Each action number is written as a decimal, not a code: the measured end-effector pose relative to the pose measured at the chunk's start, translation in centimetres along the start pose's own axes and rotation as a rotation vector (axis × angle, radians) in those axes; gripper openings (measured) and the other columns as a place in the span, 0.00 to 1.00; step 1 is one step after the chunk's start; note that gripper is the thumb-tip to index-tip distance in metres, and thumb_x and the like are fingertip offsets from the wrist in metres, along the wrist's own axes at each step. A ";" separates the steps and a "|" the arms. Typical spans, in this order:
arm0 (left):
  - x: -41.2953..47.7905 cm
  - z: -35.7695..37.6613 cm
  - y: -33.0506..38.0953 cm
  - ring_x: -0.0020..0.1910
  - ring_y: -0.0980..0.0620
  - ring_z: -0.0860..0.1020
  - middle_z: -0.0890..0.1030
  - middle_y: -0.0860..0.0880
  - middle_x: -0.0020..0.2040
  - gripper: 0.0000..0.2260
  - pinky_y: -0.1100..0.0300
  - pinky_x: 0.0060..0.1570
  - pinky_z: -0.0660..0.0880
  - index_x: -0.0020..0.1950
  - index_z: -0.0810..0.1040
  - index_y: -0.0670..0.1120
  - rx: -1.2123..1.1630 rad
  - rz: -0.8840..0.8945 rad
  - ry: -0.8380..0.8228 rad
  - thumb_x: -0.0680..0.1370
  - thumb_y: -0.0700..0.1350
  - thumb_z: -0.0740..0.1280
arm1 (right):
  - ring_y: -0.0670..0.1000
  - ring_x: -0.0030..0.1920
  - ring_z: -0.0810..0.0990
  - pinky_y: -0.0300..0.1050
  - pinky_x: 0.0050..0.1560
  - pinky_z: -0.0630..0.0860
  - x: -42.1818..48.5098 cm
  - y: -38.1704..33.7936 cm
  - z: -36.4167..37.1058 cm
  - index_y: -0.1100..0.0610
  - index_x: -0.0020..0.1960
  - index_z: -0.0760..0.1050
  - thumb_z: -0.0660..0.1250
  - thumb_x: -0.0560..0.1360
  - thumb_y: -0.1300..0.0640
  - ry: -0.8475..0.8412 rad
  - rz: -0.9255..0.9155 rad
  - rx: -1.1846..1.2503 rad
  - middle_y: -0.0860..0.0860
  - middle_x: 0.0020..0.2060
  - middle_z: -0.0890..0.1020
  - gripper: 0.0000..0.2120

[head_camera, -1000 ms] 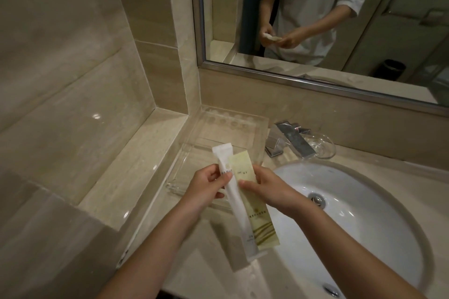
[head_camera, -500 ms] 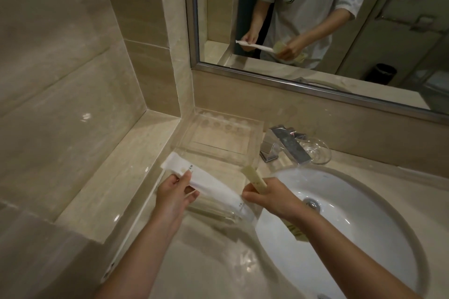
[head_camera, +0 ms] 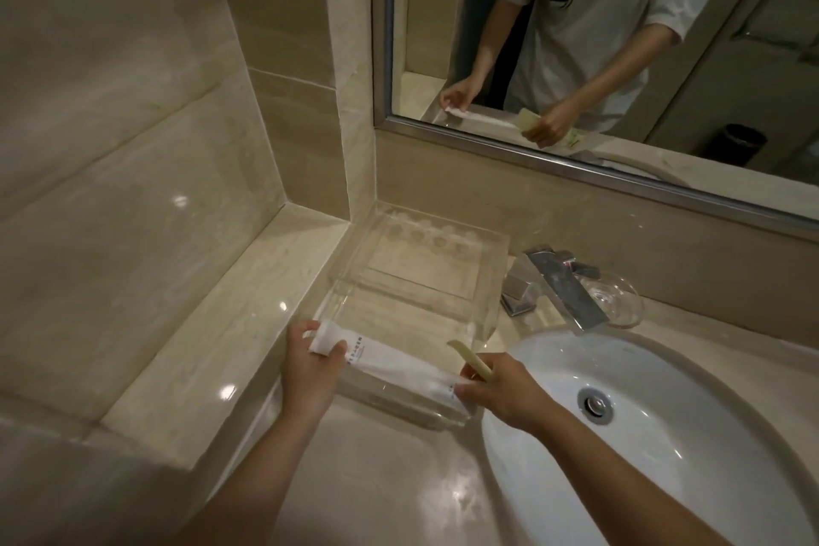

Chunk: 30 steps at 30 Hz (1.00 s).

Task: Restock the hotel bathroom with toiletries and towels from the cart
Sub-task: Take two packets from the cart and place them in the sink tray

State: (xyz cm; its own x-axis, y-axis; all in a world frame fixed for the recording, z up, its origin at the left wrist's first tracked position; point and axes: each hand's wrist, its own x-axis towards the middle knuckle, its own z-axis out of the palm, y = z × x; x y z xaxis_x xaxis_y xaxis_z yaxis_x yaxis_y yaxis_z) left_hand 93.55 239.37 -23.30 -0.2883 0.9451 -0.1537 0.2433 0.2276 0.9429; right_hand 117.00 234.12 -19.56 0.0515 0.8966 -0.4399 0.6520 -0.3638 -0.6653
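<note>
— While both hands have the white sachet (head_camera: pixel 399 361) stretched between them over the front part of the clear tray (head_camera: pixel 489 279), how would you set it down?

— Give me the grips first.

— My left hand (head_camera: pixel 310 364) pinches the sachet's 9 o'clock end between thumb and curled fingers. My right hand (head_camera: pixel 505 390) pinches the 3 o'clock end. Its fingers are also curled round a pale green packet (head_camera: pixel 470 361), which sticks up towards 11 o'clock. I cannot tell whether the sachet touches the tray yet.

— Then I'd lower it flat, parallel to the tray's front wall. Free the right fingertips first, so the green packet doesn't drop with it.

— The basin (head_camera: pixel 664 479) sits just at 3 o'clock of the tray. I reckon a slip on that side lands the packet in it.

— Agreed, so release the left end last. The sachet looks thin and light and may slide on slick plastic, so press it down gently. Lay the green one beside it, towards 12 o'clock.
</note>
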 end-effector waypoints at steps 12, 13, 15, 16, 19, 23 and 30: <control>1.8 1.4 -2.9 0.61 0.44 0.70 0.71 0.45 0.61 0.24 0.51 0.60 0.68 0.64 0.70 0.48 0.530 0.097 -0.074 0.70 0.50 0.72 | 0.54 0.46 0.79 0.46 0.45 0.75 4.1 0.2 2.3 0.53 0.42 0.78 0.67 0.72 0.52 0.015 -0.025 -0.398 0.52 0.43 0.81 0.05; 1.9 1.4 -3.2 0.61 0.45 0.69 0.71 0.45 0.61 0.24 0.51 0.60 0.67 0.63 0.70 0.48 0.598 0.112 -0.073 0.70 0.51 0.72 | 0.53 0.46 0.79 0.46 0.45 0.74 4.2 0.1 2.5 0.53 0.43 0.78 0.67 0.72 0.52 0.010 -0.036 -0.437 0.51 0.44 0.80 0.05; 2.1 1.6 -3.7 0.61 0.46 0.69 0.73 0.46 0.60 0.22 0.52 0.61 0.64 0.62 0.72 0.48 0.713 0.150 -0.078 0.71 0.53 0.70 | 0.53 0.47 0.79 0.45 0.45 0.74 4.3 0.1 2.8 0.53 0.45 0.79 0.66 0.73 0.51 -0.012 -0.053 -0.489 0.51 0.44 0.80 0.07; 2.1 1.6 -3.9 0.61 0.46 0.69 0.73 0.46 0.60 0.21 0.53 0.61 0.64 0.61 0.72 0.48 0.760 0.174 -0.082 0.72 0.54 0.69 | 0.53 0.47 0.79 0.46 0.46 0.74 4.3 0.1 2.9 0.54 0.46 0.79 0.67 0.73 0.51 -0.027 -0.057 -0.496 0.51 0.44 0.79 0.08; 1.8 1.7 -4.3 0.62 0.47 0.67 0.71 0.47 0.61 0.19 0.53 0.62 0.63 0.62 0.72 0.48 0.878 0.242 -0.084 0.74 0.55 0.66 | 0.53 0.46 0.79 0.48 0.48 0.76 4.3 0.1 2.7 0.57 0.46 0.80 0.68 0.73 0.51 -0.050 -0.074 -0.422 0.54 0.46 0.79 0.09; 1.3 1.6 -3.5 0.64 0.47 0.66 0.71 0.49 0.64 0.17 0.52 0.62 0.62 0.63 0.72 0.49 0.903 0.298 -0.140 0.75 0.51 0.65 | 0.52 0.46 0.78 0.45 0.48 0.73 3.6 0.1 1.2 0.58 0.48 0.80 0.67 0.74 0.54 0.008 -0.146 -0.252 0.56 0.46 0.78 0.08; -2.9 1.7 3.7 0.50 0.65 0.75 0.79 0.54 0.52 0.07 0.71 0.51 0.71 0.54 0.76 0.50 0.342 0.297 -0.658 0.76 0.46 0.66 | 0.47 0.32 0.75 0.41 0.34 0.76 -0.3 -1.3 -3.3 0.61 0.45 0.78 0.68 0.74 0.60 -0.097 -0.099 0.172 0.53 0.35 0.78 0.04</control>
State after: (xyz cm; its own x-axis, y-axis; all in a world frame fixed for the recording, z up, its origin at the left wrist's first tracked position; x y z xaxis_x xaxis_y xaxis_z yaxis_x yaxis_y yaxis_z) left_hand 96.82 237.91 -19.81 0.4127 0.8979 -0.1534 0.5258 -0.0973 0.8450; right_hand 118.62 235.20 -16.59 -0.0845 0.9046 -0.4178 0.5109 -0.3206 -0.7976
